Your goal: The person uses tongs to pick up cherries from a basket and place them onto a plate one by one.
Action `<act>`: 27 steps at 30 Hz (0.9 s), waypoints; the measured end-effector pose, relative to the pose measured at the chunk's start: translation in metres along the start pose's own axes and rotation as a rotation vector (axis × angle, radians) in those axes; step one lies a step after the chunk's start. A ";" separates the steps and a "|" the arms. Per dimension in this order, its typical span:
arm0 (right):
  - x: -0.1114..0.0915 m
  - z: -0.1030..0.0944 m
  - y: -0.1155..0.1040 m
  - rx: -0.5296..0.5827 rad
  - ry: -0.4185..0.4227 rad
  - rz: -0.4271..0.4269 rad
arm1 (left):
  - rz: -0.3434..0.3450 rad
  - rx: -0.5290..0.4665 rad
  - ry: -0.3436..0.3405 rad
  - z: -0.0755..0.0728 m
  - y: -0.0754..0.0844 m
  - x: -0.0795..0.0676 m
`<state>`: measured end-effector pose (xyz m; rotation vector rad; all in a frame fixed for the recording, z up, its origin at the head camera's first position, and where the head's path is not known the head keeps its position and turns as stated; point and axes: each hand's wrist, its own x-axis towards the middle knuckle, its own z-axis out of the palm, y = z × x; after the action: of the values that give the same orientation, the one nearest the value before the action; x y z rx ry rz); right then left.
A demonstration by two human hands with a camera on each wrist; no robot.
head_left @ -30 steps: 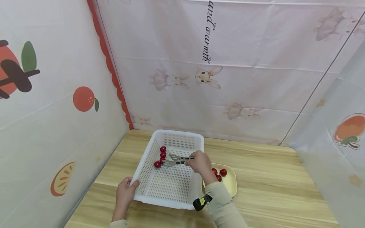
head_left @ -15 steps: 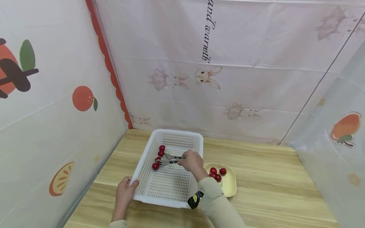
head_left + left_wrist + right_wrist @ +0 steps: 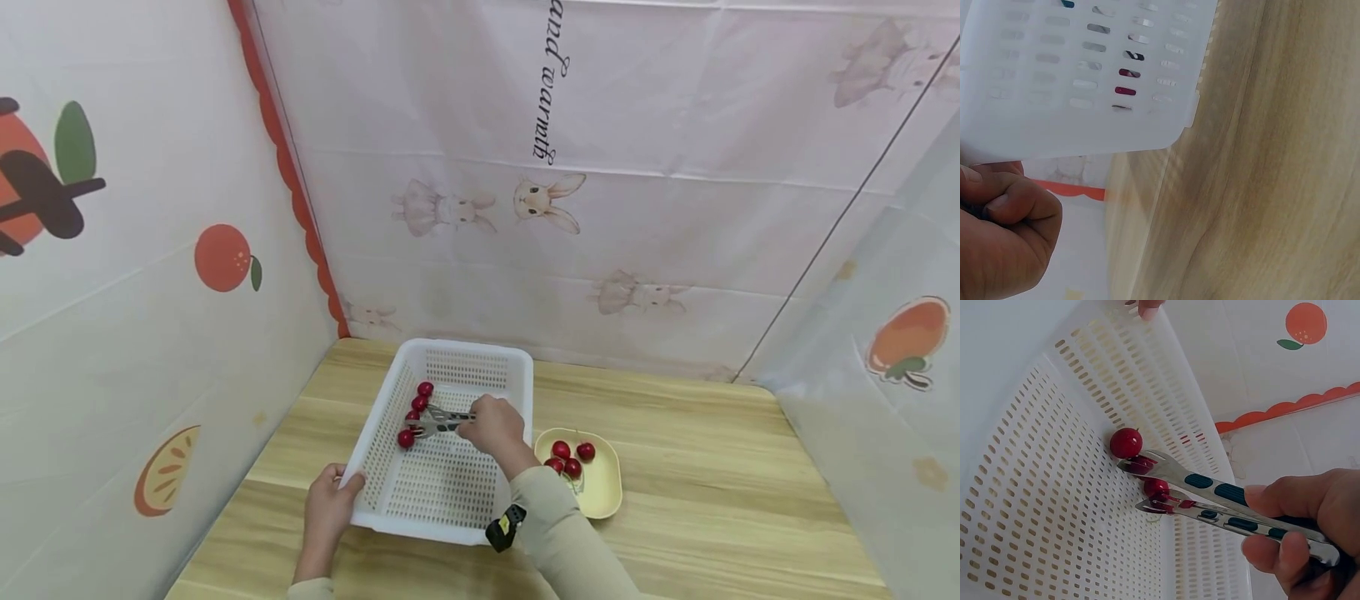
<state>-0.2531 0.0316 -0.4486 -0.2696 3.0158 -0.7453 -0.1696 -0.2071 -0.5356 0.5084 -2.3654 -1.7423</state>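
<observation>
Evidently, the right hand [image 3: 492,423] pinched a pair of slotted silver metal tongs with dark teal inserts [image 3: 1213,487] between thumb and fingers, above the floor of a rectangular white perforated plastic basket [image 3: 442,492]. The left hand [image 3: 327,504] gripped the basket's near left corner, its thumb over the rim. Four glossy round red cherries [image 3: 406,438] lay along the basket's left wall, the tongs' heads among them and partly covering some; whether a cherry was clasped could not be told for certain. In the left wrist view the left hand was cut off by the frame edge, and the fruit appeared only as red glimpses through the wall slots. The right wrist view alone showed the tongs' two heads clearly parted. Only the head view showed the pale yellow rounded dish [image 3: 603,492] of further red cherries [image 3: 586,451], beside the basket on the wood-grained table [image 3: 712,467].
</observation>
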 end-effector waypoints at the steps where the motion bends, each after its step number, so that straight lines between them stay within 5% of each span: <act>1: 0.000 0.000 -0.001 -0.008 0.003 -0.003 | -0.003 -0.001 -0.004 0.000 0.000 0.000; 27: 0.007 0.002 -0.002 -0.021 0.024 -0.123 | 0.018 0.008 0.006 0.002 -0.004 0.004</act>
<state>-0.2591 0.0277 -0.4488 -0.4529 3.0544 -0.7305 -0.1727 -0.2079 -0.5400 0.4922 -2.3660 -1.7221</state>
